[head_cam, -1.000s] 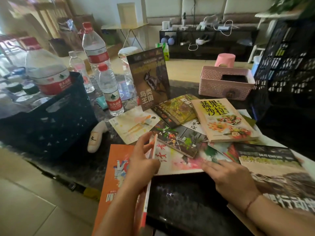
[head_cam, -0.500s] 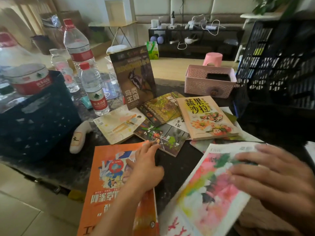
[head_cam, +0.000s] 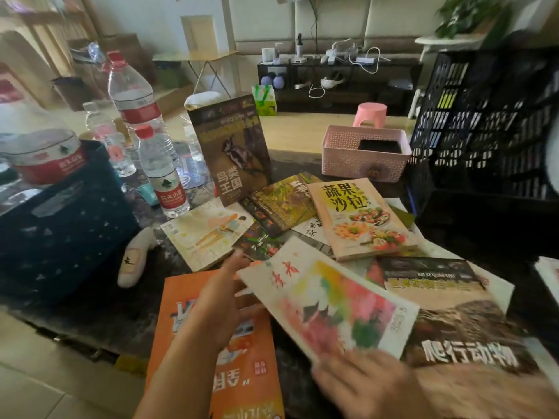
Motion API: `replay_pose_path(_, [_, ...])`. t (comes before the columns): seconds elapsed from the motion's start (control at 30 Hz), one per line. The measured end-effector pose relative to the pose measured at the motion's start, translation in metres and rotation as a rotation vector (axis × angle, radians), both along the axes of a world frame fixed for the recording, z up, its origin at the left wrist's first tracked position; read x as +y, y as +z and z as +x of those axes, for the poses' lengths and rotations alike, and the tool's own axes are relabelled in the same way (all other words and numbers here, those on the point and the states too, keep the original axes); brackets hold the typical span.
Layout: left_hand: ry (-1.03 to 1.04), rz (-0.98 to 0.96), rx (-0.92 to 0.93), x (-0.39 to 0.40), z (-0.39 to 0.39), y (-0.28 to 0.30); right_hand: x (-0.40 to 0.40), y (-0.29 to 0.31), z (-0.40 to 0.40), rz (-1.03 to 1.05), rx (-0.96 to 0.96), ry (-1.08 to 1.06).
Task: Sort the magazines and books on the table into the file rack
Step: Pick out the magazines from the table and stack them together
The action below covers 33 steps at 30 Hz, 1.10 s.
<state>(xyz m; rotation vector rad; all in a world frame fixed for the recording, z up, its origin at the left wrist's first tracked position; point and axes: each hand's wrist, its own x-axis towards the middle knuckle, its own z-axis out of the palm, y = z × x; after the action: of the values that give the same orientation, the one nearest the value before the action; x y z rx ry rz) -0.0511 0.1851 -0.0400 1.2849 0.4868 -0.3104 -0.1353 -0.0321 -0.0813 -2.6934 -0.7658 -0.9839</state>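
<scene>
I hold the pink-flowered magazine (head_cam: 329,309) at six o'clock, my right hand (head_cam: 363,385) gripping its near edge, though blur hides the fingers. My left hand (head_cam: 220,313) lies flat and relaxed on the orange magazine (head_cam: 217,352). One-edge grip: it may sag and slip before reaching the black file rack (head_cam: 484,116) at two o'clock.

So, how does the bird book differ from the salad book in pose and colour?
The bird book stands upright, while the salad book lies flat on other magazines. The bird book's cover is dark brown; the salad book's is pale with yellow. Both show their front covers with large Chinese titles.
</scene>
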Motion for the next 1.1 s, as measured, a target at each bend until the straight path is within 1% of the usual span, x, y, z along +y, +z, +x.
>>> replay_pose_path(0.03, [-0.021, 0.151, -0.022, -0.001, -0.001, -0.002, 0.014, -0.016, -0.013, 0.094, 0.23, -0.005])
replay_pose_path(0.07, [-0.025, 0.286, -0.047, -0.001, -0.003, -0.006, 0.023, -0.025, -0.018, 0.164, 0.296, -0.03])
replay_pose_path(0.1, [-0.016, 0.374, -0.073, 0.0, -0.004, -0.008, 0.027, -0.032, -0.018, 0.111, 0.26, -0.019])
replay_pose_path(0.13, [-0.009, 0.428, -0.109, 0.003, -0.004, -0.009, 0.026, -0.027, -0.016, 0.046, 0.232, 0.021])
replay_pose_path(0.2, [-0.005, 0.567, -0.211, 0.011, 0.001, -0.01, 0.012, -0.012, -0.011, -0.024, 0.269, 0.128])
replay_pose_path(0.23, [-0.009, 0.703, -0.268, 0.017, 0.006, -0.011, 0.009, -0.013, -0.009, -0.011, 0.298, 0.143])
replay_pose_path(0.27, [-0.028, 0.869, -0.301, 0.025, 0.013, -0.017, 0.014, -0.01, -0.002, 0.035, 0.366, 0.124])
replay_pose_path(0.3, [-0.074, 1.047, -0.29, 0.033, 0.02, -0.023, 0.019, -0.014, 0.004, 0.058, 0.407, 0.091])
replay_pose_path(0.33, [-0.148, 1.21, -0.24, 0.039, 0.025, -0.029, 0.025, -0.019, 0.008, 0.081, 0.438, 0.062])
replay_pose_path(0.37, [-0.226, 1.31, -0.17, 0.043, 0.03, -0.033, 0.029, -0.025, 0.011, 0.144, 0.442, 0.056])
replay_pose_path(0.4, [-0.29, 1.342, -0.097, 0.044, 0.033, -0.035, 0.032, -0.028, 0.013, 0.187, 0.459, 0.037])
replay_pose_path(0.43, [-0.319, 1.333, -0.047, 0.045, 0.037, -0.038, 0.034, -0.03, 0.014, 0.188, 0.454, 0.008])
replay_pose_path(0.5, [-0.316, 1.308, -0.014, 0.044, 0.04, -0.04, 0.036, -0.034, 0.014, 0.141, 0.415, -0.034])
replay_pose_path(0.57, [-0.3, 1.288, -0.002, 0.044, 0.043, -0.042, 0.039, -0.034, 0.013, 0.106, 0.436, -0.064])
replay_pose_path(0.6, [-0.305, 1.287, 0.002, 0.043, 0.044, -0.043, 0.038, -0.034, 0.013, 0.122, 0.443, -0.066])
replay_pose_path(0.77, [-0.316, 1.322, -0.006, 0.033, 0.044, -0.046, 0.036, -0.033, 0.011, 0.175, 0.386, -0.043])
replay_pose_path(0.83, [-0.299, 1.319, -0.026, 0.03, 0.045, -0.044, 0.036, -0.029, 0.01, 0.149, 0.421, -0.011])
replay_pose_path(0.9, [-0.228, 1.289, -0.073, 0.029, 0.047, -0.042, 0.035, -0.03, 0.009, 0.113, 0.471, 0.037])
replay_pose_path(0.97, [-0.162, 1.285, -0.11, 0.028, 0.044, -0.037, 0.034, -0.033, 0.01, 0.098, 0.512, 0.013])
replay_pose_path(1.03, [-0.21, 1.349, -0.101, 0.022, 0.035, -0.033, 0.038, -0.042, 0.008, 0.117, 0.446, 0.009])
replay_pose_path(1.07, [-0.275, 1.4, -0.08, 0.019, 0.031, -0.033, 0.04, -0.05, 0.007, 0.088, 0.45, 0.032])
replay_pose_path(1.1, [-0.336, 1.445, -0.051, 0.016, 0.026, -0.032, 0.042, -0.055, 0.006, -0.003, 0.49, 0.012])
